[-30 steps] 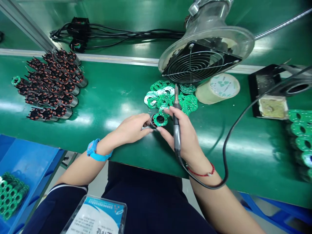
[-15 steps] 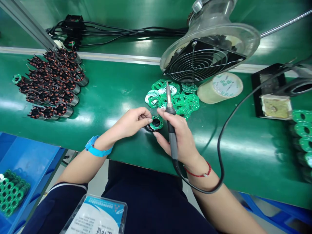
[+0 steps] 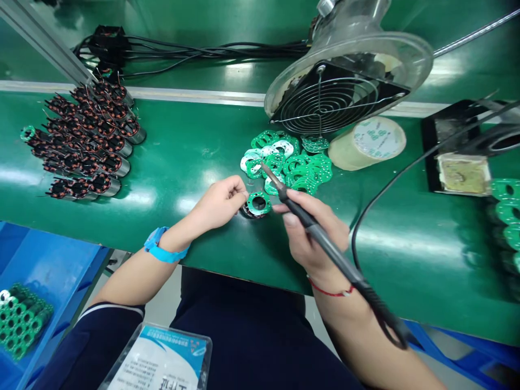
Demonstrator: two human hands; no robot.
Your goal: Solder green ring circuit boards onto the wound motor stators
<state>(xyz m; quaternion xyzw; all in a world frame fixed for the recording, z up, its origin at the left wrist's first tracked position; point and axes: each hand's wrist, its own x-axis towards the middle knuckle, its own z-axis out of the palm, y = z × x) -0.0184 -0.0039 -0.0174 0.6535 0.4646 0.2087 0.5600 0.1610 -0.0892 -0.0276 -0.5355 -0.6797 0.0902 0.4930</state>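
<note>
Right hand (image 3: 312, 255) wrapped round the iron (image 3: 325, 239), tip over the loose boards (image 3: 306, 169). Left hand (image 3: 217, 205): thumb and fingers drawn together at left edge of the stator (image 3: 254, 216); cannot tell whether they pinch it. Stator sits on the bench (image 3: 190, 143), ring board (image 3: 267, 203) on top.

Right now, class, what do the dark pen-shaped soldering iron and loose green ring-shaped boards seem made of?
Soldering iron: dull handle, probably plastic, evenly dark; slim shaft, likely metal, narrowing to a point.
Green boards: glossy, probably coated fibreglass laminate, thin with pale dots.
</note>
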